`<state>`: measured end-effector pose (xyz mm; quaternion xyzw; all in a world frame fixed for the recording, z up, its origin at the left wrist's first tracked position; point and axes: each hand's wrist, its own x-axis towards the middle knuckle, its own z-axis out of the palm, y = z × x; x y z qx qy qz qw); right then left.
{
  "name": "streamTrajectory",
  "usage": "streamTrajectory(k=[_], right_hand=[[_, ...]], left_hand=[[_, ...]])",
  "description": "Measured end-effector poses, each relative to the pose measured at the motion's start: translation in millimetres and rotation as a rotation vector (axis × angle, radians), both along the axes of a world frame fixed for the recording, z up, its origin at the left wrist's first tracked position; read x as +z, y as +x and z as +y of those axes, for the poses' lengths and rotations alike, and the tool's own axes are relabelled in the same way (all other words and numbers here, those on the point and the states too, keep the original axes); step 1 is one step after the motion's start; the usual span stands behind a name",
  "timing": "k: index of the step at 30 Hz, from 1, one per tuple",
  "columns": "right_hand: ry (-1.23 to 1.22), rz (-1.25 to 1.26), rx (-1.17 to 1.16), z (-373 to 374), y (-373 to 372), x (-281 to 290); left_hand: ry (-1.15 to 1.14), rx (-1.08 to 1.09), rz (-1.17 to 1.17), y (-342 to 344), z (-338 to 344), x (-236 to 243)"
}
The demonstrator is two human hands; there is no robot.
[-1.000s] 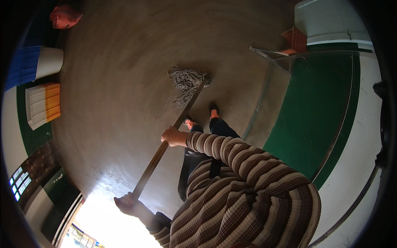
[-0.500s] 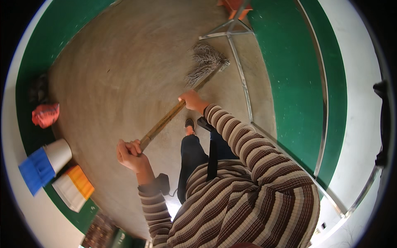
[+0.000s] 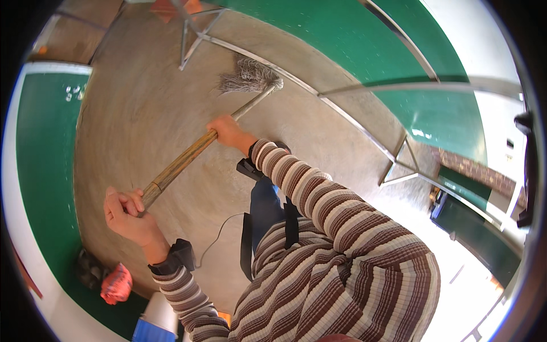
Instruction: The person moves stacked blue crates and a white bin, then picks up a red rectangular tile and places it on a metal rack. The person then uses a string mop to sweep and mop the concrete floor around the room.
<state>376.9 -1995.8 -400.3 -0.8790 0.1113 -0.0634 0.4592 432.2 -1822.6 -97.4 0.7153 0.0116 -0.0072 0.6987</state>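
Observation:
A string mop with a wooden handle slants across the floor in front of me. Its grey string head lies on the floor at the far end, close beside a metal rail. My right hand is wrapped round the middle of the handle. Near the handle's top end, my left hand closes round the wood with the fingers curled. Striped sleeves cover both arms, and a black band with a small box sits at my left wrist.
A metal frame runs along the green wall on the right. A red bag, a dark bag and a white-and-blue bin stand at the lower left. Bright light fills a doorway at the lower right. A thin cable hangs by my leg.
My view has turned to the right, so the bags and bins now sit lower. Both hands keep hold of the mop, whose head has come alongside the metal rail.

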Motion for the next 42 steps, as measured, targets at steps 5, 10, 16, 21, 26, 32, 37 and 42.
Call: streamTrajectory(k=[5, 10, 16, 21, 26, 32, 37, 42], right_hand=[[0.008, -0.065, -0.195, -5.6, -73.3, 18.7], [0.038, 0.011, -0.231, -8.8, -157.5, 24.8], [0.073, 0.092, -0.312, 8.4, -288.5, 37.7], [0.088, 0.158, -0.476, 23.1, -418.2, 26.2], [0.052, 0.369, -0.619, 40.9, -573.6, -19.3], [0.042, 0.905, -0.509, 73.7, -734.7, -43.4], [-0.025, 0.873, -0.615, 110.8, -749.2, -27.5], [-0.061, 0.756, -0.719, 119.3, -723.8, -10.4]], left_hand=[[0.018, -0.117, -0.025, -47.8, -24.4, 11.3], [0.025, -0.221, -0.074, -117.0, -38.7, 19.8], [0.057, -0.367, -0.115, -218.0, -46.0, 27.7], [0.041, -0.556, 0.044, -302.3, -55.7, 11.2], [0.188, -0.877, 0.143, -393.6, -72.5, -63.8], [0.922, -1.74, 0.215, -476.0, -75.4, -154.4], [1.494, -2.114, 0.178, -468.4, -76.5, -149.9], [1.232, -2.073, -0.064, -447.9, -56.7, -126.3]])
